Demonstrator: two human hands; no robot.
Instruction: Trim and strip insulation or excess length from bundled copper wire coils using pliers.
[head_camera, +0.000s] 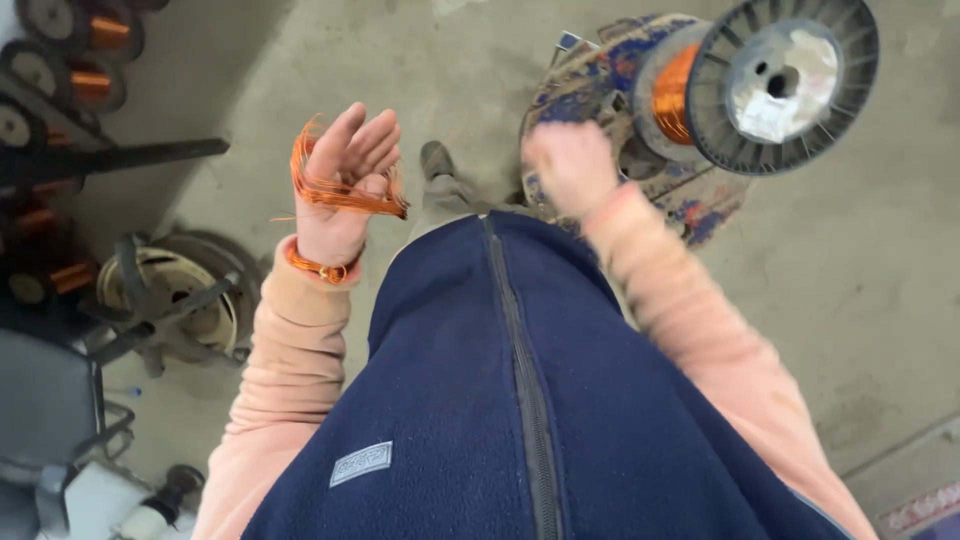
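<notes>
Both hands were raised in front of my navy fleece vest (600, 400) with its dark zipper. My left hand (343, 190) was up with fingers loosely open, and a coil of thin copper wire (335, 188) looped around the palm, its bright strands fanning out on either side; more copper turns circled that wrist. My right hand (570, 165) was blurred, so I could not tell whether it was closed or gripping anything. Just beyond the right hand sat a large spool (760, 85) with a ribbed grey plastic flange and an orange copper winding, resting on a worn blue patterned seat (600, 90). Beneath both hands lay the rough concrete floor (860, 260). Far off past my left hand, smaller copper spools (75, 50) stood in a row.
</notes>
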